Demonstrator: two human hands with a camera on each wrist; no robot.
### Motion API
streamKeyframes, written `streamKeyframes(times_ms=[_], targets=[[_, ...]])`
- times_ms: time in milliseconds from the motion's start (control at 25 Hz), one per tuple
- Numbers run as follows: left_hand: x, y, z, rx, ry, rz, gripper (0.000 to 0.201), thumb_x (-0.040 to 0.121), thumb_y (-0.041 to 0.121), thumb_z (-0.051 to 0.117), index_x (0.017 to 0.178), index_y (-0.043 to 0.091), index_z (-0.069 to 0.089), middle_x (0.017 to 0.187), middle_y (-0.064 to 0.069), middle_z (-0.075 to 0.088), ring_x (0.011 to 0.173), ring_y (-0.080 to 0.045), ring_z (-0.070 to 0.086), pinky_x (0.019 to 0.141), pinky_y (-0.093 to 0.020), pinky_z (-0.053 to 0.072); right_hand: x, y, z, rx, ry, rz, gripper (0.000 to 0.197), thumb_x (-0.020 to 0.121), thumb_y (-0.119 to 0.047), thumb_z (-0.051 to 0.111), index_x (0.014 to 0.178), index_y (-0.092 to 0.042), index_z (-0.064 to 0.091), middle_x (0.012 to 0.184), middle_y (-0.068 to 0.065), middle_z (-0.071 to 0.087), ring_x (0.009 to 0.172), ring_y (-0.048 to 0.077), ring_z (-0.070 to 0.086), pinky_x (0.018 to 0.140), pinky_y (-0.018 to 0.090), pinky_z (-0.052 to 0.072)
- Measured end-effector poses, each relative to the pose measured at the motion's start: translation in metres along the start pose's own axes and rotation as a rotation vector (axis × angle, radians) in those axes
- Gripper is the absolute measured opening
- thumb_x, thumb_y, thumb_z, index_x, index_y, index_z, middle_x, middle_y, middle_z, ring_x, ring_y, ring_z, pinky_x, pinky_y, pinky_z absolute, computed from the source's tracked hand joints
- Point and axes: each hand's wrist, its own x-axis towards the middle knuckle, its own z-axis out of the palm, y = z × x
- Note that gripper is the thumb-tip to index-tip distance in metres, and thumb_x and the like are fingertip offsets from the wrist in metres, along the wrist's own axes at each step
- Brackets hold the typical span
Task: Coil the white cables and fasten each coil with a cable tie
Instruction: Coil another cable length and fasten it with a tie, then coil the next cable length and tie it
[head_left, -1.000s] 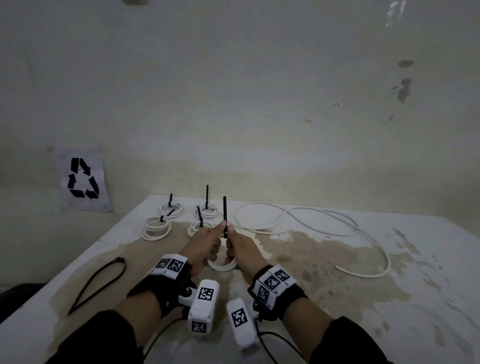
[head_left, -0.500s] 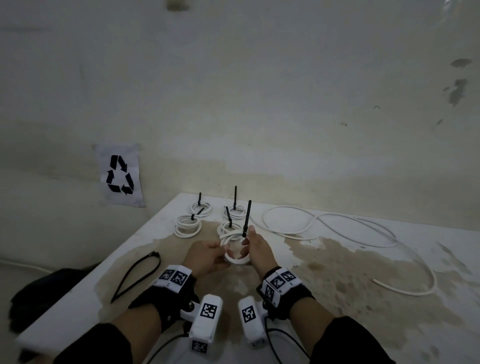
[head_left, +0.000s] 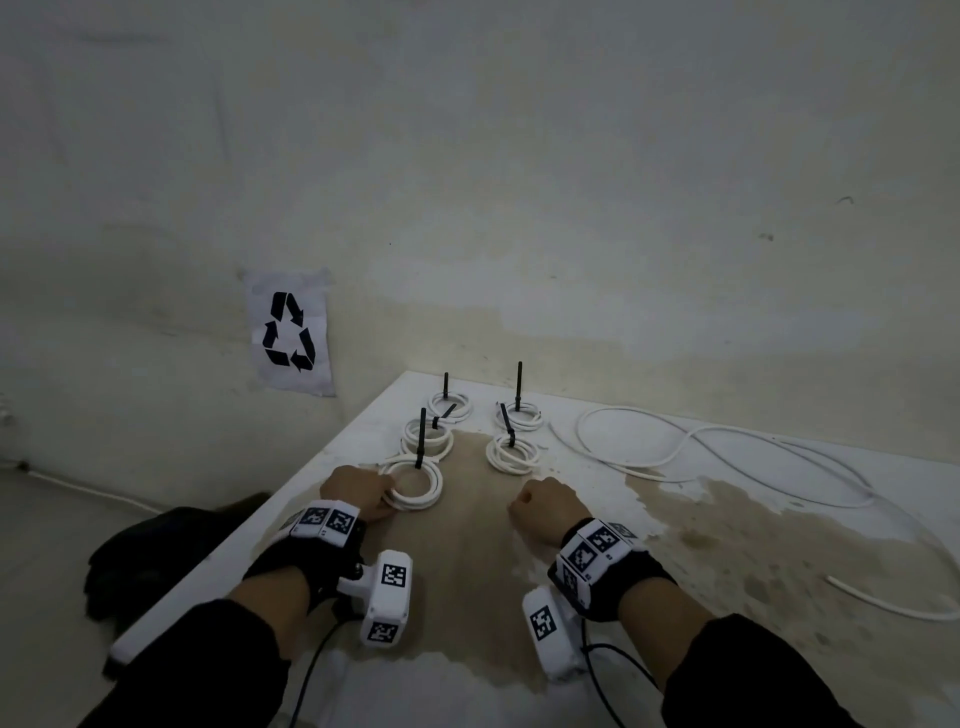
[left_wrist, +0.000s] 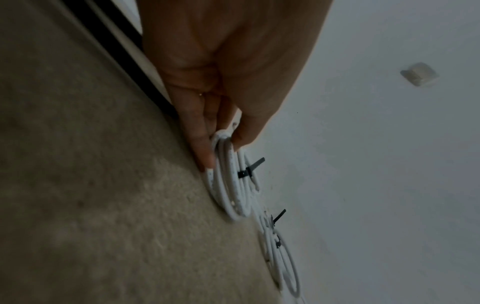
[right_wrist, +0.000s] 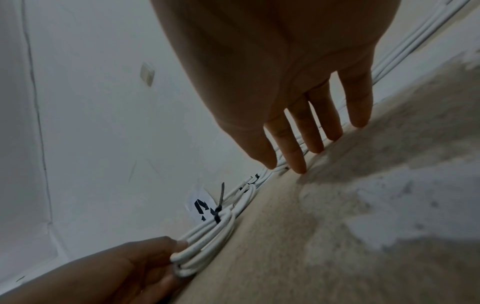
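A small coil of white cable (head_left: 415, 487) (left_wrist: 228, 185) (right_wrist: 205, 246) lies on the stained table (head_left: 467, 571) near its left edge. A black cable tie (head_left: 420, 441) (left_wrist: 250, 170) (right_wrist: 220, 202) binds its far side, tail pointing up. My left hand (head_left: 385, 493) (left_wrist: 224, 144) (right_wrist: 155, 259) pinches the coil's near side between thumb and fingers. My right hand (head_left: 519, 500) (right_wrist: 298, 152) hovers to the right of the coil, fingers straight and spread, holding nothing. A long loose white cable (head_left: 727, 457) sprawls over the right of the table.
Several tied coils (head_left: 427, 435) (head_left: 514, 453) sit just beyond the held one, toward the wall. The table's left edge (head_left: 234, 551) runs close to my left wrist, with a dark object (head_left: 156, 556) on the floor below. A recycling sign (head_left: 288, 332) hangs on the wall.
My left hand has carried the tied coil leftward and down onto the table beside the other coils. My right hand has let go of the tie and moved away to the right.
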Motion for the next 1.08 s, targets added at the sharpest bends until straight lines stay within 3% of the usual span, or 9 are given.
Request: streamKeyframes(times_ms=[120, 320, 440, 560, 760, 840, 920, 1000, 1080], targets=[[-0.002, -0.003, -0.002, 0.463, 0.093, 0.176, 0.05, 0.09, 0.051, 0.052, 0.129, 0.02, 0.05, 0.127, -0.006, 0.061, 0.117, -0.025, 0.058, 0.095, -0.032, 0.047, 0.001, 0.002, -0.001, 0.004, 0.002, 0.008, 0.032, 0.087, -0.023, 0.046, 0.056, -0.016, 0.042, 0.075, 0.004, 0.052, 0.076, 0.024, 0.05, 0.068, 0.029, 0.038], [-0.005, -0.004, 0.0, 0.54, 0.152, 0.119, 0.044, 0.092, 0.047, 0.051, 0.125, 0.018, 0.053, 0.124, -0.006, 0.063, 0.115, -0.024, 0.059, 0.09, -0.031, 0.046, 0.0, 0.004, -0.002, 0.007, 0.014, 0.03, 0.03, 0.089, -0.022, 0.045, 0.06, -0.014, 0.045, 0.086, 0.008, 0.054, 0.08, 0.024, 0.05, 0.07, 0.028, 0.038], [-0.008, -0.008, -0.006, 0.332, 0.135, 0.103, 0.035, 0.092, 0.035, 0.054, 0.114, 0.01, 0.062, 0.118, -0.01, 0.066, 0.109, -0.026, 0.062, 0.077, -0.026, 0.043, -0.001, 0.003, -0.001, -0.013, 0.022, 0.021, 0.022, 0.091, -0.022, 0.044, 0.077, -0.008, 0.054, 0.094, 0.012, 0.059, 0.083, 0.025, 0.053, 0.072, 0.027, 0.038], [-0.014, -0.008, -0.008, 0.621, 0.213, 0.164, 0.032, 0.088, 0.031, 0.058, 0.099, 0.003, 0.069, 0.111, -0.016, 0.068, 0.101, -0.029, 0.063, 0.07, -0.026, 0.04, -0.003, 0.006, -0.002, -0.024, 0.016, -0.001, 0.027, 0.092, -0.022, 0.044, 0.095, -0.003, 0.063, 0.111, 0.015, 0.064, 0.1, 0.03, 0.059, 0.077, 0.029, 0.041], [-0.031, 0.02, 0.009, 0.618, 0.348, 0.303, 0.042, 0.086, 0.034, 0.061, 0.117, 0.008, 0.053, 0.127, -0.017, 0.046, 0.116, -0.036, 0.05, 0.093, -0.041, 0.044, -0.002, 0.017, -0.013, -0.012, 0.025, -0.02, 0.034, 0.092, -0.022, 0.047, 0.109, 0.001, 0.066, 0.116, 0.016, 0.064, 0.108, 0.03, 0.058, 0.085, 0.031, 0.045], [-0.039, 0.04, 0.035, 0.567, 0.274, 0.431, 0.029, 0.087, 0.03, 0.058, 0.109, 0.012, 0.056, 0.121, -0.014, 0.053, 0.112, -0.033, 0.053, 0.091, -0.037, 0.043, 0.003, 0.029, -0.024, 0.022, 0.05, -0.001, 0.034, 0.092, -0.021, 0.049, 0.104, 0.006, 0.066, 0.109, 0.021, 0.065, 0.098, 0.031, 0.06, 0.074, 0.031, 0.043], [-0.043, 0.053, 0.071, 0.535, 0.125, 0.511, 0.019, 0.088, 0.028, 0.056, 0.101, 0.014, 0.057, 0.114, -0.01, 0.061, 0.105, -0.028, 0.057, 0.087, -0.033, 0.044, 0.008, 0.048, -0.034, 0.024, 0.071, 0.037, 0.031, 0.091, -0.019, 0.05, 0.078, 0.008, 0.061, 0.086, 0.026, 0.06, 0.074, 0.026, 0.053, 0.064, 0.028, 0.036], [-0.047, 0.059, 0.113, 0.588, -0.078, 0.542, 0.016, 0.09, 0.027, 0.054, 0.099, 0.015, 0.056, 0.111, -0.009, 0.062, 0.107, -0.028, 0.058, 0.088, -0.032, 0.044, 0.016, 0.071, -0.042, 0.005, 0.098, 0.112, 0.037, 0.089, -0.015, 0.049, 0.055, -0.006, 0.036, 0.06, 0.013, 0.041, 0.054, 0.02, 0.036, 0.052, 0.027, 0.028], [-0.048, 0.06, 0.154, 0.695, -0.259, 0.557, 0.029, 0.091, 0.031, 0.055, 0.113, 0.013, 0.055, 0.124, -0.009, 0.057, 0.117, -0.027, 0.053, 0.093, -0.031, 0.041, 0.024, 0.093, -0.052, -0.007, 0.133, 0.194, 0.037, 0.087, -0.012, 0.048, 0.055, -0.012, 0.029, 0.057, 0.005, 0.036, 0.051, 0.019, 0.033, 0.046, 0.027, 0.024]])
